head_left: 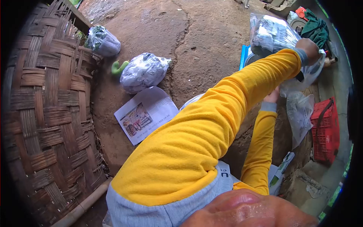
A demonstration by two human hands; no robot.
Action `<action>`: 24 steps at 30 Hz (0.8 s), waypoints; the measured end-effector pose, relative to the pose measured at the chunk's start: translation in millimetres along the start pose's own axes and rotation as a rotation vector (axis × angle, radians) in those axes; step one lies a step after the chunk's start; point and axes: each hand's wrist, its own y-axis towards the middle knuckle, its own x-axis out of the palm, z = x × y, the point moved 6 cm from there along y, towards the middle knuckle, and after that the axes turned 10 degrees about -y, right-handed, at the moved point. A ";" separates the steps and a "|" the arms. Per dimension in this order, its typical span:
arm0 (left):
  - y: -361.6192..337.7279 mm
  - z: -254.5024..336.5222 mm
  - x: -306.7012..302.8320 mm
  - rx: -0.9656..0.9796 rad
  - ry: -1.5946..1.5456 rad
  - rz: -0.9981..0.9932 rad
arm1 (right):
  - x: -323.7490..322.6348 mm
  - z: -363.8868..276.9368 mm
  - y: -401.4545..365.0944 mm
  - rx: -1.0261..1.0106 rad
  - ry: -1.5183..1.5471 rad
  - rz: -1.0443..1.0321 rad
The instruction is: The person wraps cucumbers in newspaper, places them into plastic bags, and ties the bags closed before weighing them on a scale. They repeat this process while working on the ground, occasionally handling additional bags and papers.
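At upper right, the left hand is closed on the clear plastic bag. Below it, the right hand is partly hidden; its grip cannot be determined.

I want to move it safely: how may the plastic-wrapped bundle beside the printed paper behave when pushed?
The bundle might roll, its sides being rounded. Its shiny, wrinkled plastic may be slippery. The loose end probably flops.

Brown woven panel | pole near its base | red crate | green cloth
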 end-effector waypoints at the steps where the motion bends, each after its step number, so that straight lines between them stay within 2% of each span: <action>1: -4.5 7.3 -1.9 -0.057 -0.039 -0.018 | 11.1 -12.3 -34.4 -0.024 -0.046 0.052; 5: -25.3 54.8 -21.2 -0.032 -0.159 -0.024 | 0.7 -46.0 -94.1 -0.232 -0.083 0.198; 7: -21.2 71.6 -20.9 -0.013 -0.185 -0.005 | -2.7 -70.5 -125.7 -0.312 -0.059 -0.165; 8: -15.8 77.8 -18.1 -0.027 -0.200 0.011 | -17.2 -86.2 -146.3 -0.416 -0.213 0.085; 10: -8.2 81.2 -19.5 -0.078 -0.222 0.058 | -25.8 -116.8 -188.1 -0.437 -0.227 0.085; 11: -27.1 80.6 -38.7 -0.175 -0.319 0.002 | -18.0 -132.9 -205.6 -0.359 -0.081 -0.145; 12: -29.1 84.9 -41.6 -0.172 -0.336 0.005 | -0.3 -148.7 -243.8 -0.487 -0.161 0.253; 13: -33.8 82.0 -41.0 -0.163 -0.323 0.002 | 35.8 -155.8 -277.3 -0.453 -0.163 0.401; 14: -38.9 80.6 -37.2 -0.143 -0.299 -0.006 | 19.2 -165.3 -277.5 -0.454 -0.189 0.384; 16: -55.5 77.6 -13.1 -0.084 -0.201 -0.065 | -68.1 -203.0 -268.4 -0.472 -0.214 0.380; 17: -67.7 70.8 3.2 -0.025 -0.073 -0.113 | -111.7 -212.5 -261.4 -0.354 -0.243 0.018; 20: -128.5 52.3 57.2 0.309 0.522 -0.323 | -82.4 -189.7 -322.5 -0.422 -0.155 0.454; 21: -154.3 44.1 52.7 0.230 0.343 -0.182 | -71.8 -184.2 -332.5 -0.425 -0.136 0.409; 22: -189.7 53.5 35.4 0.354 0.224 -0.117 | -67.0 -182.9 -341.8 -0.441 -0.125 0.379; 23: -205.5 36.8 37.3 -0.129 -0.443 -0.182 | -59.5 -178.5 -348.3 -0.423 -0.097 0.261; 24: -221.8 38.3 36.0 -0.046 -0.575 -0.098 | -53.7 -175.6 -357.0 -0.405 -0.079 0.147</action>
